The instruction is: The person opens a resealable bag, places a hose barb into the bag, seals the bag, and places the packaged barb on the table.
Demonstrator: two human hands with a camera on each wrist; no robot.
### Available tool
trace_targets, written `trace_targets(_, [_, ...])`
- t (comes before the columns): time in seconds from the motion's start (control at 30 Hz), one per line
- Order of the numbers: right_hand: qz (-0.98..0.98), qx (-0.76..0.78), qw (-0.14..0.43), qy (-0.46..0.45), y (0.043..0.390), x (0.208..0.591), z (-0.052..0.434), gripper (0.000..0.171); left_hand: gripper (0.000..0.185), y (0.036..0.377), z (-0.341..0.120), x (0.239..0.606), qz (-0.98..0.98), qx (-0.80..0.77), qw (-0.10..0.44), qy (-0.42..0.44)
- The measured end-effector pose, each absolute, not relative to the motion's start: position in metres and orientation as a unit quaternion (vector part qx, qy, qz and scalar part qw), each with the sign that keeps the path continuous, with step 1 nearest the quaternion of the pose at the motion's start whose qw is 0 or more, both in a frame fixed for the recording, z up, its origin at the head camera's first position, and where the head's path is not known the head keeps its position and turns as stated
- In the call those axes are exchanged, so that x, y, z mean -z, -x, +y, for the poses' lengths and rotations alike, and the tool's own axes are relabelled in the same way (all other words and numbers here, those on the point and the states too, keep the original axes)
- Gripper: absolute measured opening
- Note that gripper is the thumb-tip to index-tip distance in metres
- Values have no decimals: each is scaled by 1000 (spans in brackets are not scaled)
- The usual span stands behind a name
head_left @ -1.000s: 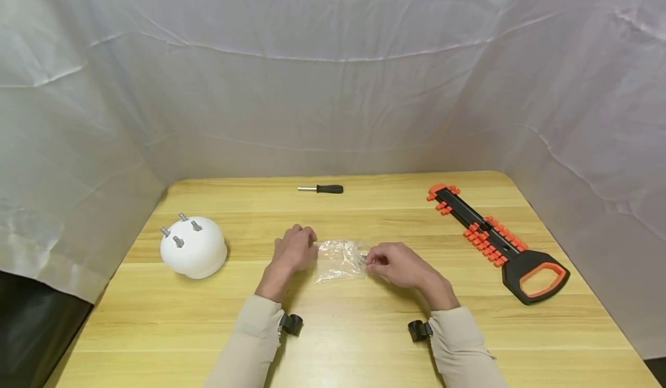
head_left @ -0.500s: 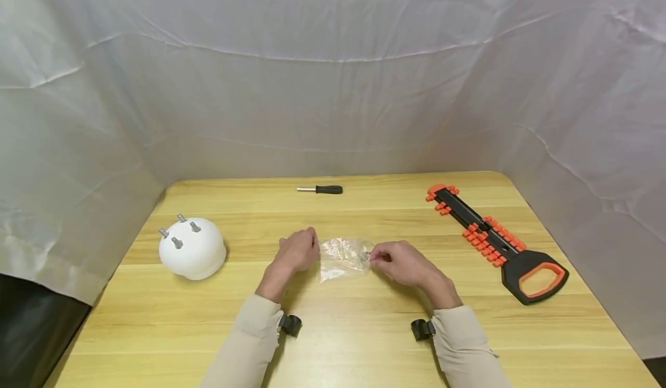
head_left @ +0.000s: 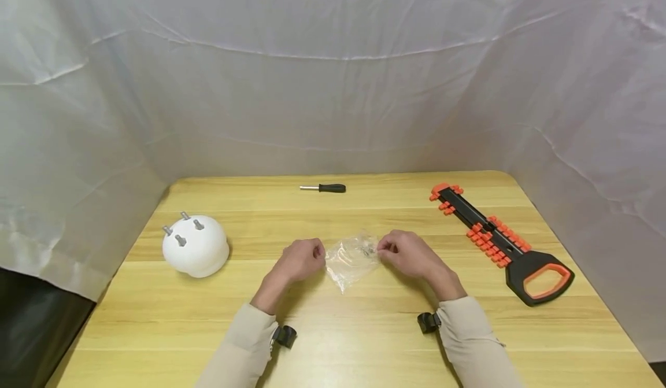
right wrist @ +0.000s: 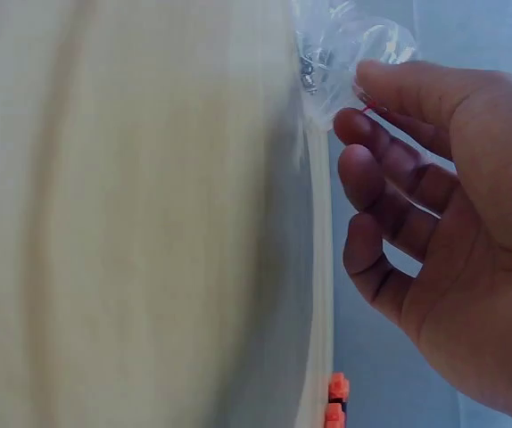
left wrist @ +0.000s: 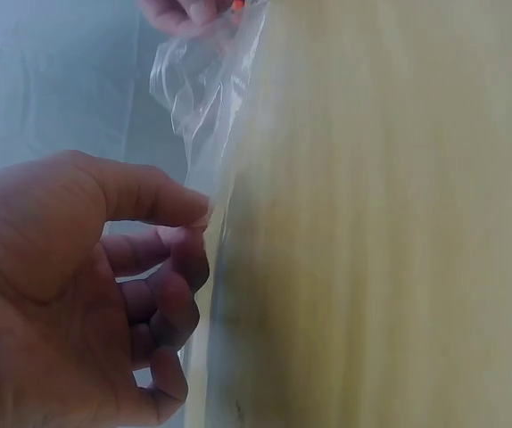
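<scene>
A small clear plastic bag (head_left: 352, 259) hangs between my two hands over the middle of the wooden table (head_left: 338, 342), one corner drooping toward me. Tiny metal parts (head_left: 367, 250) show inside it near its right end. My left hand (head_left: 318, 255) pinches the bag's left edge; in the left wrist view thumb and forefinger meet at the bag (left wrist: 198, 89), left hand (left wrist: 204, 223). My right hand (head_left: 382, 249) pinches the right end. In the right wrist view my right hand (right wrist: 356, 98) grips the crumpled bag (right wrist: 345, 45) beside the metal parts (right wrist: 309, 76).
A white dome (head_left: 195, 253) with three grey pegs sits at the left. A black-handled screwdriver (head_left: 324, 188) lies at the table's far edge. A long black and orange tool (head_left: 499, 243) lies at the right. White cloth walls surround the table.
The hands have drawn closer together and the bag has risen off the table and bunched up, its corner now hanging down. The right hand moved slightly away from me.
</scene>
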State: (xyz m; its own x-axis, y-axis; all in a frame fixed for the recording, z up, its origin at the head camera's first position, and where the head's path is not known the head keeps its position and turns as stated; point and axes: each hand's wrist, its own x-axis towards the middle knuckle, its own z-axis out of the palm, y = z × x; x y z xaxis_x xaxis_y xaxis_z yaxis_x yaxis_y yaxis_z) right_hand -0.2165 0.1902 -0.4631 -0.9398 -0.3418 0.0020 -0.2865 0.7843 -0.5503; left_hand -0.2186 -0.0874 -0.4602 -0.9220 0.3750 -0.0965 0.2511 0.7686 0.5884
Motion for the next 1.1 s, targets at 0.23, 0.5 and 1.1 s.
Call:
trace_targets(0.23, [953, 254, 46, 157, 224, 463, 191, 10, 20, 210, -85, 460, 941, -266, 112, -174])
trace_targets(0.5, [954, 258, 46, 147, 235, 463, 191, 11, 19, 193, -74, 456, 947, -217, 122, -203])
trace_targets(1.1, [928, 325, 14, 183, 243, 460, 196, 11, 12, 186, -59, 463, 939, -253, 120, -198])
